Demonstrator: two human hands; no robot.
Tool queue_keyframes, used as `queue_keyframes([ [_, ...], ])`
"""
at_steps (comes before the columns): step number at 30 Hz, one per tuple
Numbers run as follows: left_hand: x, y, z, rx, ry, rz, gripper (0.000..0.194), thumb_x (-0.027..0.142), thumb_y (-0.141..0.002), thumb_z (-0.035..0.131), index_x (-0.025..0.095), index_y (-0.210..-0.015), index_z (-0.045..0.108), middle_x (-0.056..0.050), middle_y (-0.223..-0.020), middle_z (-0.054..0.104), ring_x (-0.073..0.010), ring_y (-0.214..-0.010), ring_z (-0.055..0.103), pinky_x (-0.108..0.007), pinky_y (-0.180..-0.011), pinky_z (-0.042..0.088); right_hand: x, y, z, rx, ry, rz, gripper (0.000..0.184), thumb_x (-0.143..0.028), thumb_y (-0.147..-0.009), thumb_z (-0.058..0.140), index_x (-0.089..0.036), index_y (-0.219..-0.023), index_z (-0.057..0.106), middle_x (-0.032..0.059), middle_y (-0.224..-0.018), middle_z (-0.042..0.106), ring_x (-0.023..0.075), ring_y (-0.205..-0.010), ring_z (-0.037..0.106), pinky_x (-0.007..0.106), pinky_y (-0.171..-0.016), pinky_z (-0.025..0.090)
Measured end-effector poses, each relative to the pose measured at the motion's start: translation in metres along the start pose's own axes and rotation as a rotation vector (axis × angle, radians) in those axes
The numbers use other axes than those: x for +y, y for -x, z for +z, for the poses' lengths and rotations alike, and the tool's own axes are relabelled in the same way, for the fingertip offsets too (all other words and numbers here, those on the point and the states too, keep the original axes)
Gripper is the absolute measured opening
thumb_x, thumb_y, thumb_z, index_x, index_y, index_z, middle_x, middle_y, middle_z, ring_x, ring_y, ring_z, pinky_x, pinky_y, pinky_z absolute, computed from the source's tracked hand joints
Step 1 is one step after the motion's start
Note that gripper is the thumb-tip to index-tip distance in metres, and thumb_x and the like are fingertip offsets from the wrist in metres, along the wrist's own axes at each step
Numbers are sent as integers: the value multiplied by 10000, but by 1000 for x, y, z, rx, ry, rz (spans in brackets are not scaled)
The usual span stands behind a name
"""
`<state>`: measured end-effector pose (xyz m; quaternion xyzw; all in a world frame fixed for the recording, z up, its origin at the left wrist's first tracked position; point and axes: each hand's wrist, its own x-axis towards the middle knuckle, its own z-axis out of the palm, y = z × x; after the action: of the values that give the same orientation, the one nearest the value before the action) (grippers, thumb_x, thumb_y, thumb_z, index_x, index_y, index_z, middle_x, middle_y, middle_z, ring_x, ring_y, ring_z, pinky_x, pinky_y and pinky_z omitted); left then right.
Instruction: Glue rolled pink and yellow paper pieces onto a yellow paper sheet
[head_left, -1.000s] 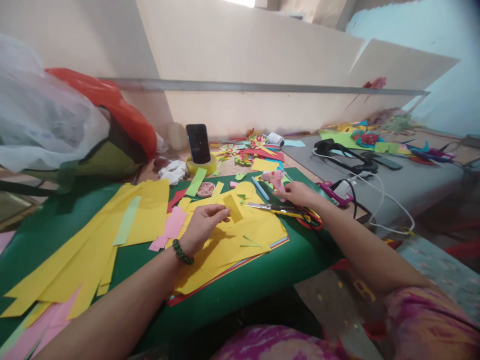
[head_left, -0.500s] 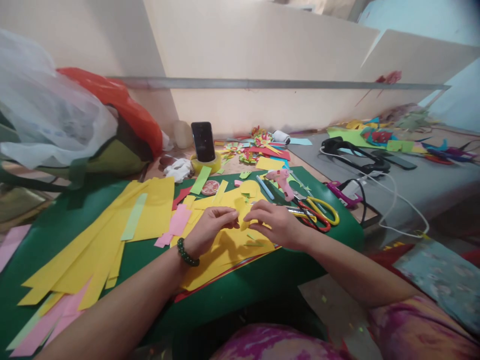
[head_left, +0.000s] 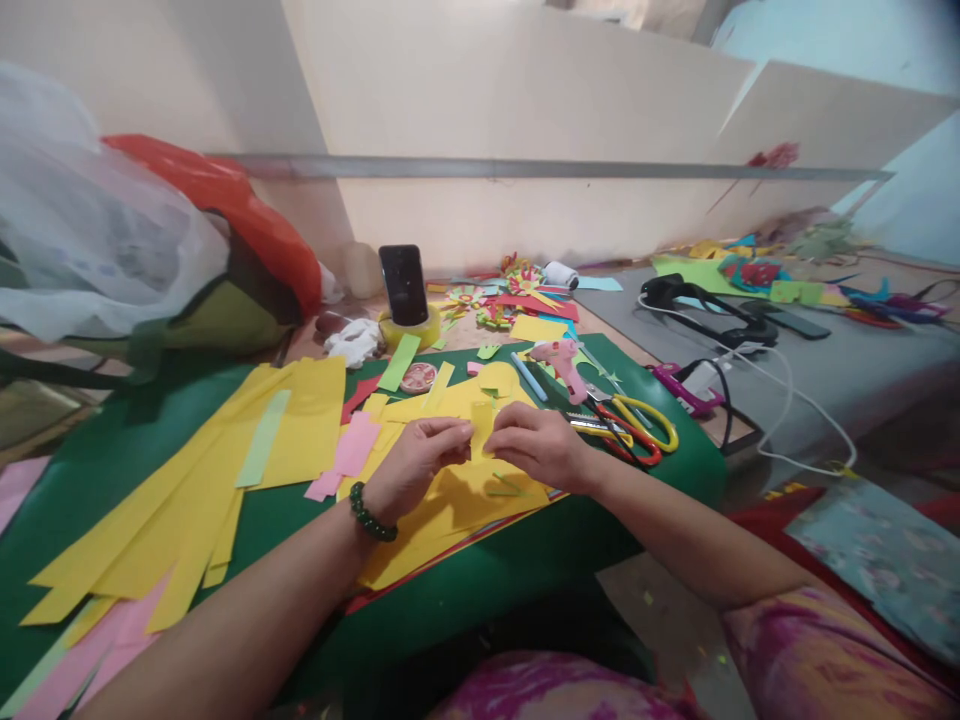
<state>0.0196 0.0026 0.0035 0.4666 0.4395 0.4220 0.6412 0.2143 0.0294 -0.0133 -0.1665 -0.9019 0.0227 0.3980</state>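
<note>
A small piece of yellow paper [head_left: 481,430] is held up between both hands, above a stack of yellow sheets [head_left: 420,540]. My left hand [head_left: 427,455], with a green bead bracelet [head_left: 371,514] at the wrist, pinches the piece's left edge between thumb and fingers. On its right edge are the closed fingertips of my right hand [head_left: 536,445]. Thin green paper slivers [head_left: 508,484] lie on the sheets below. Just right of my right hand are a utility knife [head_left: 592,425] and scissors with yellow handles [head_left: 645,420].
Yellow paper strips [head_left: 172,480] spread over the green table top [head_left: 450,620] at left. A pink glue gun [head_left: 562,365] lies behind my right hand. At the back, a phone [head_left: 405,285] leans upright on a tape roll [head_left: 412,332]. Colourful paper flowers [head_left: 521,278] stand by the wall.
The fingers of my right hand have drawn together on the yellow piece, which is now turned more upright and flat between the hands. My left hand keeps its pinch.
</note>
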Motion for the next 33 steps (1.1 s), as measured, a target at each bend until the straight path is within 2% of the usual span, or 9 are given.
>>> queue_keyframes([
  [5,-1,-1,0,74,-38,12,296,414,-569,782,150,-557,649,11,-532,553,-102,-565,484,-246,-596,381,3,1,4,43,-267,143,153,-264,-935,553,-197,-871,675,34,-809,583,115,-727,584,227,-637,507],
  [10,-3,-1,1,146,-139,76,230,384,-597,745,161,-628,695,-13,-583,637,-141,-606,580,-270,-643,443,6,0,6,59,-474,449,165,-310,-868,631,-182,-765,640,25,-771,579,113,-662,534,223,-537,437],
  [13,-3,0,3,148,-227,106,213,379,-635,710,166,-629,702,-20,-583,655,-157,-613,607,-277,-646,463,8,-2,7,69,-561,625,233,-369,-816,666,-179,-697,601,12,-722,565,116,-643,511,238,-542,415],
  [16,-5,1,3,138,-286,134,214,382,-658,697,168,-664,716,-28,-604,678,-173,-621,629,-285,-642,480,9,-4,8,65,-614,732,284,-429,-763,692,-178,-677,591,2,-695,561,115,-631,490,255,-567,414],
  [23,-7,0,2,128,-348,143,195,357,-684,680,167,-671,718,-36,-626,702,-184,-625,658,-286,-645,509,8,-6,9,74,-688,841,303,-442,-697,725,-180,-669,576,-13,-661,557,105,-601,477,246,-535,405],
  [33,-5,2,4,95,-393,158,195,359,-684,670,172,-637,696,-34,-613,699,-190,-631,662,-284,-646,519,5,-7,9,83,-723,890,246,-355,-665,714,-181,-638,542,-29,-628,554,100,-584,498,259,-573,421],
])
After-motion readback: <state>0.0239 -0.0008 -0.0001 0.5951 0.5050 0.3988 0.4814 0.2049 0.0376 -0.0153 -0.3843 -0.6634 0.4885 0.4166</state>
